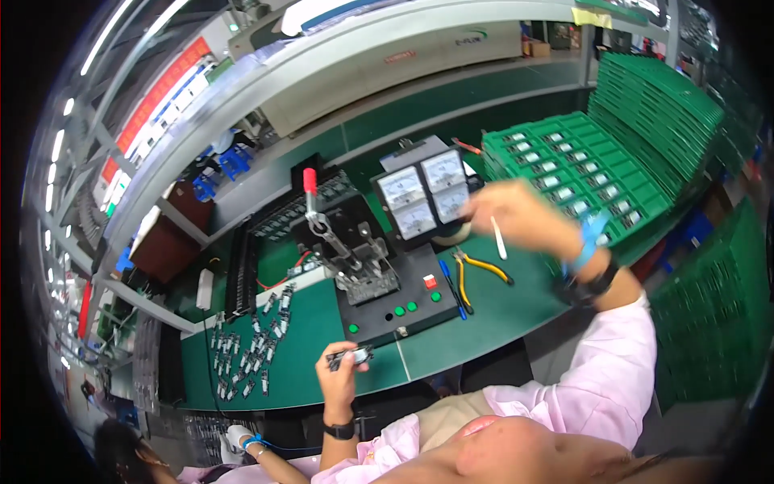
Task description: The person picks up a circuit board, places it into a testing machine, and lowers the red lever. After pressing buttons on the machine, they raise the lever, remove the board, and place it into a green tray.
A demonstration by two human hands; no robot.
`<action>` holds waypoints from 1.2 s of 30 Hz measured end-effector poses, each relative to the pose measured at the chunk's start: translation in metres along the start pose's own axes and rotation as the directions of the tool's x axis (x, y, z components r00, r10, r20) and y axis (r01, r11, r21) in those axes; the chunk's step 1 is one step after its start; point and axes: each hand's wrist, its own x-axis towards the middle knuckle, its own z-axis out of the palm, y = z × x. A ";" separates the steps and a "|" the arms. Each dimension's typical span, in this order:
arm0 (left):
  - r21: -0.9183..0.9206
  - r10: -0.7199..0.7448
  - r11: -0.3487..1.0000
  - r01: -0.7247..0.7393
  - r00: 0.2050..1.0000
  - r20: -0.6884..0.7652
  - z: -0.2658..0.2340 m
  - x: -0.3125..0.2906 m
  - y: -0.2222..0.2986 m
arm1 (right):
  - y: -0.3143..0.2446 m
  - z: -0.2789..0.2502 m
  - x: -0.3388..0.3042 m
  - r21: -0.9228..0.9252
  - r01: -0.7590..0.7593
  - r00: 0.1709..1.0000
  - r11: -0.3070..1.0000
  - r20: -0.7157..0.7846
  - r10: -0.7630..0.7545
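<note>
My left hand [339, 377] is closed on a small black-and-silver part [351, 357], pinched above the bench's front edge. My right hand [516, 214] is raised at the right side of a tilted screen [423, 194] showing four pictures. Its fingers are blurred, and I cannot tell whether they touch the screen or hold anything. Just below it lies a slim white tool [500, 239]. Between my hands stands a black test fixture [367, 278] with a red-tipped lever [310, 181] and several green buttons on its base.
Many similar small parts [254, 351] lie scattered on the green bench at left. Yellow-handled pliers [476, 274] and a blue pen [454, 290] lie right of the fixture. A green tray [572, 129] holds rows of parts, with stacked trays [653, 113] behind. Another person's gloved hand [238, 438] is at lower left.
</note>
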 end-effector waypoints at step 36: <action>0.793 0.499 0.335 -0.509 0.810 0.309 0.005 0.016 -0.061 | 0.013 0.223 0.026 -0.420 0.064 0.986 0.905 -0.113 -0.122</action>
